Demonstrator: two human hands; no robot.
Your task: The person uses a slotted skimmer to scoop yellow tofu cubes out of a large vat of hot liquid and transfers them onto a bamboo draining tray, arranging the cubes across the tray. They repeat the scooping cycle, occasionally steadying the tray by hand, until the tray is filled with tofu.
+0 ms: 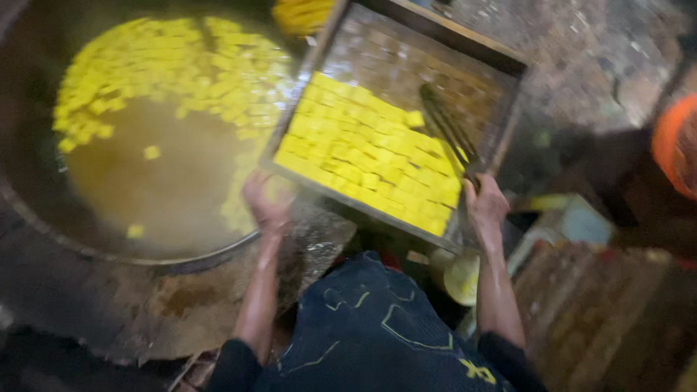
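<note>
1. Head view, only view on record. Looking down past a dark printed garment (370, 327) at 2 bare forearms reaching forward.
2. Left hand (265, 203): fingers curled round the near left corner of a shallow rectangular tray (435, 36); grip closed on the rim.
3. Right hand (485, 203): closed on the near right edge of the same tray, thumb on top of the rim.
4. Tray: held clear of any surface, tilted, left corner overhanging the rim of a big round vat (145, 258). Far half of the tray floor bare and wet, brownish.
5. Yellow cubes (370, 156): packed in rows across the near half of the tray, touching each other. 1 dark flat utensil (446, 127) lying on the bare part; kind not clear through blur.
6. Vat: murky brown liquid (152, 181), with many floating yellow cubes (174, 65) massed along the far side and right side.
7. Judgement on step: tray carried to the vat, cubes part way between tray and liquid; direction of transfer not readable from 1 blurred frame.
8. Judgement on next move: calls for a steady 2-handed hold and a controlled tilt, corner kept over the liquid, to avoid splash and cubes dropping on the wet ledge (312, 239).
9. Orange round object (679, 145) at right edge, well apart.
</note>
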